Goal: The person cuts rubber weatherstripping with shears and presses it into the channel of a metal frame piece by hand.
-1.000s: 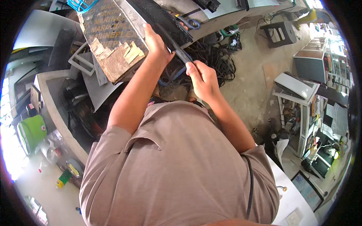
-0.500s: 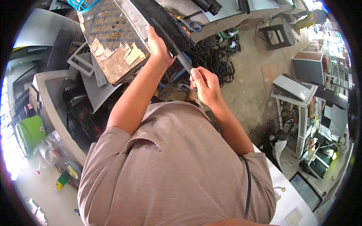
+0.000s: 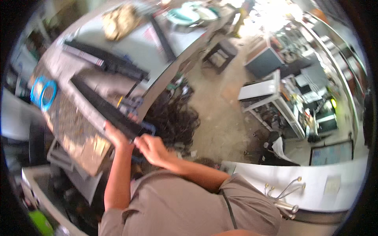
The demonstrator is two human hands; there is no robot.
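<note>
A long black bar [image 3: 104,108], probably a profile strip, slants from the table toward me. My left hand [image 3: 119,137] is wrapped round it near its close end, thumb on the near side and fingertips showing on the far side. At that close end, my right hand [image 3: 152,149] has its fingers curled in a grip. Motion blur and the hand itself hide exactly what sits between those fingers. A worn brown board [image 3: 71,126] with torn, peeling edges lies left of the bar. Blue-handled scissors [image 3: 132,103] rest just beyond it, blurred.
More black profile pieces [image 3: 106,61] lie on the pale table [image 3: 90,35]. A blue ring-shaped object [image 3: 43,93] is at the board's far left corner. Tangled black cables [image 3: 173,118] heap on the floor at the table's edge. A white-framed stand [image 3: 260,88] is at right.
The view has swung to the right and farther up the table, showing more of its top. Both hands stay at the bar, and the right hand is now closer to the left.
</note>
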